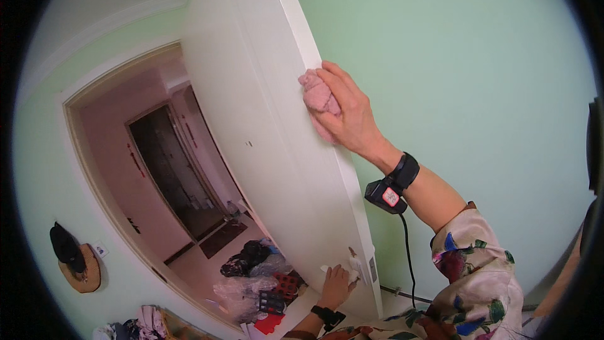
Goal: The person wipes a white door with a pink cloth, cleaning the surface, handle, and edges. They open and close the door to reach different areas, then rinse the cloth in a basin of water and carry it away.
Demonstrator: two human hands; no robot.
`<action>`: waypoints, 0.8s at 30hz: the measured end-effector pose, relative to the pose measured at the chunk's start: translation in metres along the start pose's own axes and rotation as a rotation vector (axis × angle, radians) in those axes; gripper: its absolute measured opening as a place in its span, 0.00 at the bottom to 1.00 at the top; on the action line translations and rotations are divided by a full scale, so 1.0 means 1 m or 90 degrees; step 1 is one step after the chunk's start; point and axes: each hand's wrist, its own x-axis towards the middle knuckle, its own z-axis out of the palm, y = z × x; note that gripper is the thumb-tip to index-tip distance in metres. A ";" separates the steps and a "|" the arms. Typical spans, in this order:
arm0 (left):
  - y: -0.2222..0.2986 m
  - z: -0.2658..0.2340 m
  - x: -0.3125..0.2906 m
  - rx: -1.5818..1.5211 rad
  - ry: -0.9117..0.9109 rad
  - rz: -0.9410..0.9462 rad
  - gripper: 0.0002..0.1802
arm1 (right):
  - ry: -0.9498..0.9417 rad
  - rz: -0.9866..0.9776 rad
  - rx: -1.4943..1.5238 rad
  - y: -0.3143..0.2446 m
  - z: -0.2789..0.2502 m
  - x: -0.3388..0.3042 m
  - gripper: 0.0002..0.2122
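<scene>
I am viewing remotely: right hand (353, 113) is clamping a pink cloth (319, 97) against the white door (267, 113), upper centre; left hand (338, 286), well apart, is lying by the handle (357, 267), lower centre, below the cloth; its grip I cannot tell.

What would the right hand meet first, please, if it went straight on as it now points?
Likely the white door, through the pink cloth that the right hand holds, though exact depth is unclear.
</scene>
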 end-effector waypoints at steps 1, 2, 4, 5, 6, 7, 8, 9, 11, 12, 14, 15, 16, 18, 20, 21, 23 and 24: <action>0.000 -0.002 -0.003 0.009 -0.006 -0.014 0.30 | 0.014 -0.045 -0.027 -0.004 0.003 0.002 0.31; 0.003 -0.004 -0.008 0.013 -0.007 -0.028 0.29 | 0.028 -0.090 -0.053 -0.010 0.004 -0.002 0.31; 0.005 -0.007 -0.015 0.024 0.033 -0.052 0.27 | 0.025 -0.154 -0.088 -0.017 0.009 -0.019 0.30; 0.007 -0.008 -0.020 0.014 0.038 -0.068 0.27 | 0.011 -0.173 -0.098 -0.020 0.011 -0.033 0.29; 0.008 -0.010 -0.022 0.036 0.038 -0.082 0.28 | -0.020 -0.176 -0.116 -0.022 0.012 -0.051 0.29; 0.009 -0.009 -0.026 0.057 0.039 -0.096 0.28 | -0.040 -0.208 -0.094 -0.023 0.013 -0.069 0.28; 0.009 -0.011 -0.028 0.059 -0.023 -0.148 0.27 | -0.076 -0.221 -0.080 -0.027 0.013 -0.087 0.27; 0.010 -0.009 -0.030 0.076 0.008 -0.142 0.27 | -0.121 -0.218 -0.065 -0.021 0.011 -0.111 0.26; 0.009 -0.007 -0.033 0.053 0.002 -0.160 0.26 | -0.122 -0.314 -0.035 -0.014 0.010 -0.153 0.22; 0.008 -0.006 -0.033 0.033 0.018 -0.196 0.24 | -0.109 -0.361 -0.019 -0.011 0.012 -0.170 0.20; 0.008 -0.002 -0.036 0.028 0.024 -0.256 0.23 | -0.180 -0.386 0.045 -0.004 0.013 -0.203 0.15; 0.009 -0.003 -0.042 0.049 0.013 -0.262 0.22 | -0.231 -0.410 0.068 -0.002 0.013 -0.216 0.12; 0.011 0.002 -0.041 0.028 0.104 -0.200 0.22 | -0.219 -0.430 0.107 0.004 0.010 -0.228 0.11; 0.014 0.000 -0.054 -0.041 0.065 -0.276 0.22 | -0.172 -0.467 0.188 0.003 0.013 -0.244 0.09; 0.015 -0.005 -0.070 -0.057 0.040 -0.336 0.31 | -0.228 -0.487 0.187 0.003 0.013 -0.252 0.09; 0.016 -0.009 -0.079 -0.049 0.050 -0.333 0.33 | -0.237 -0.505 0.199 0.003 0.012 -0.253 0.10; 0.014 -0.021 -0.097 -0.056 -0.004 -0.371 0.39 | -0.267 -0.480 0.178 0.006 0.011 -0.253 0.13; 0.014 -0.029 -0.105 -0.065 0.049 -0.377 0.37 | -0.289 -0.439 0.146 0.008 0.010 -0.252 0.15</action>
